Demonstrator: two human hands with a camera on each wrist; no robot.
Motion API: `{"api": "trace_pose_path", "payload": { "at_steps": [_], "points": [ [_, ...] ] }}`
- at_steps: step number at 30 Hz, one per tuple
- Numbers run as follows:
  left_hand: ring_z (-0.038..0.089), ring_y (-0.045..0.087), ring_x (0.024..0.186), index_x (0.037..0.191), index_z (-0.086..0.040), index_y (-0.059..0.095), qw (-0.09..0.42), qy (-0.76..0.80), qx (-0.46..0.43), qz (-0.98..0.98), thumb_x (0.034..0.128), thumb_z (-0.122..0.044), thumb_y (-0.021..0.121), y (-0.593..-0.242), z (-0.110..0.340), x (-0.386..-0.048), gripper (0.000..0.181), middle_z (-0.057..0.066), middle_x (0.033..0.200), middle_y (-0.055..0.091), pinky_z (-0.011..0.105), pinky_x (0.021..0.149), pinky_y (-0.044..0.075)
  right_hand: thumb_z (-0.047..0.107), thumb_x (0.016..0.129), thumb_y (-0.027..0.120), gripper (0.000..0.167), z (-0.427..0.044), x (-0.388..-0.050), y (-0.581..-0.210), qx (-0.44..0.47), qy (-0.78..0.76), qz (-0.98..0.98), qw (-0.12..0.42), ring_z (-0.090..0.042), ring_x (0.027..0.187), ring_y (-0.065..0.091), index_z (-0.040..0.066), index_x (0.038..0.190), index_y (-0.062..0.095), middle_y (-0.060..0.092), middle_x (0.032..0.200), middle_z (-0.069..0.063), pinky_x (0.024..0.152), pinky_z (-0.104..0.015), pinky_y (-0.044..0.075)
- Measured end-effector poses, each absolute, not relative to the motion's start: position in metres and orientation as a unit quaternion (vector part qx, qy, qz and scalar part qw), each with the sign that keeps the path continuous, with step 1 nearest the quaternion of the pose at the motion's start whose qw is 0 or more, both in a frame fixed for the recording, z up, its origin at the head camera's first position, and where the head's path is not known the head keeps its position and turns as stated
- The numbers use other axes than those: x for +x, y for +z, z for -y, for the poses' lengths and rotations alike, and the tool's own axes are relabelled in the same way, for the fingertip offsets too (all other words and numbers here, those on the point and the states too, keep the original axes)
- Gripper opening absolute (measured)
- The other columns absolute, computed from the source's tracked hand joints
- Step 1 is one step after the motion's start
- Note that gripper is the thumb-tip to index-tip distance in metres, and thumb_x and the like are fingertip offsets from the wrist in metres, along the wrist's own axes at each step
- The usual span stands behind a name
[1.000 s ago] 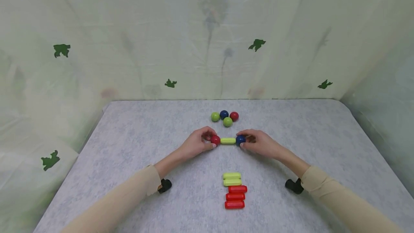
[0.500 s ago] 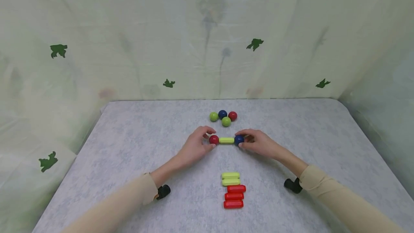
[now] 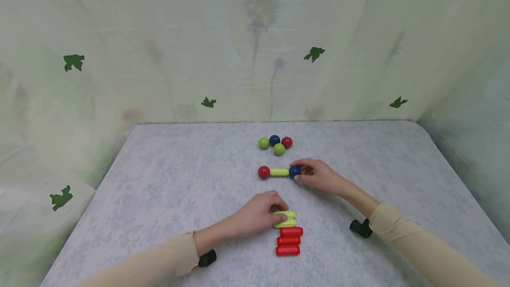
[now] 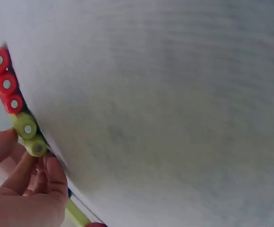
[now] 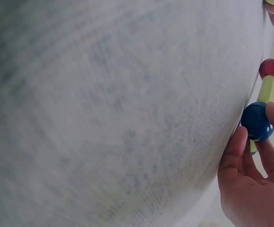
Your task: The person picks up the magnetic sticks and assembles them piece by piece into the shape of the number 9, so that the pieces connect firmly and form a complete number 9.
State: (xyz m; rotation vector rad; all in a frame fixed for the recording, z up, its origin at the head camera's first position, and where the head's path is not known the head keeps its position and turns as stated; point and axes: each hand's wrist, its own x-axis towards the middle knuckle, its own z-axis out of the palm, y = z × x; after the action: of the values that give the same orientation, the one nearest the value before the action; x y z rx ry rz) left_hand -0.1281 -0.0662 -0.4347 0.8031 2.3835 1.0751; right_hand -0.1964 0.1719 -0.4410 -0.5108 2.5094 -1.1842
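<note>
In the head view a red ball (image 3: 264, 172), a yellow-green rod (image 3: 279, 172) and a blue ball (image 3: 295, 172) lie joined in a line. My right hand (image 3: 322, 177) pinches the blue ball (image 5: 257, 121) between thumb and fingers. My left hand (image 3: 260, 214) is at two yellow-green rods (image 3: 290, 223) lying side by side. Its thumb and fingers close round the farther one (image 4: 35, 146), which the hand partly covers. Pale round discs show in the rod ends in the left wrist view.
Three red rods (image 3: 288, 241) lie just nearer than the yellow-green pair. Behind the joined piece sits a cluster of loose balls: green (image 3: 264, 143), blue (image 3: 274, 140), red (image 3: 287, 142) and another green (image 3: 279, 149). A patterned cloth (image 3: 167, 56) hangs behind the grey table (image 3: 179, 154).
My left hand has let go of the red ball and moved nearer to me, onto the yellow-green rods. My right hand stays on the blue ball.
</note>
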Motion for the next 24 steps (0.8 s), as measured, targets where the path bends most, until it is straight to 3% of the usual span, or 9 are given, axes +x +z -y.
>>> {"api": "trace_pose_path", "payload": {
  "at_steps": [6, 16, 24],
  "points": [
    [0.005, 0.052, 0.081, 0.107, -0.008, 0.072, 0.201, 0.347, 0.282, -0.872, 0.0908, -0.014, 0.071, -0.434, 0.059, -0.124, 0.018, -0.008, 0.091, 0.055, 0.021, 0.074, 0.047, 0.017, 0.093, 0.068, 0.040, -0.172, -0.197, -0.443, -0.179, -0.418, -0.876, 0.161, -0.021, 0.093, 0.055, 0.011, 0.132, 0.060, 0.061, 0.107, -0.004, 0.081, -0.034, 0.048],
    [0.009, 0.049, 0.093, 0.107, -0.010, 0.068, 0.180, 0.369, 0.277, -0.869, 0.0971, -0.013, 0.062, -0.440, 0.062, -0.123, 0.012, -0.009, 0.099, 0.054, 0.025, 0.082, 0.045, 0.018, 0.093, 0.068, 0.039, -0.173, -0.197, -0.445, -0.175, -0.423, -0.874, 0.165, -0.022, 0.093, 0.054, 0.011, 0.131, 0.060, 0.061, 0.108, -0.004, 0.080, -0.034, 0.048],
    [0.017, 0.057, 0.093, 0.108, -0.011, 0.067, 0.202, 0.490, 0.184, -0.828, 0.0993, -0.012, 0.058, -0.436, 0.074, -0.131, 0.013, -0.004, 0.099, 0.064, 0.032, 0.082, 0.046, 0.018, 0.093, 0.068, 0.039, -0.173, -0.197, -0.443, -0.175, -0.422, -0.874, 0.163, -0.021, 0.093, 0.055, 0.011, 0.131, 0.061, 0.061, 0.107, -0.004, 0.079, -0.035, 0.047]
  ]
}}
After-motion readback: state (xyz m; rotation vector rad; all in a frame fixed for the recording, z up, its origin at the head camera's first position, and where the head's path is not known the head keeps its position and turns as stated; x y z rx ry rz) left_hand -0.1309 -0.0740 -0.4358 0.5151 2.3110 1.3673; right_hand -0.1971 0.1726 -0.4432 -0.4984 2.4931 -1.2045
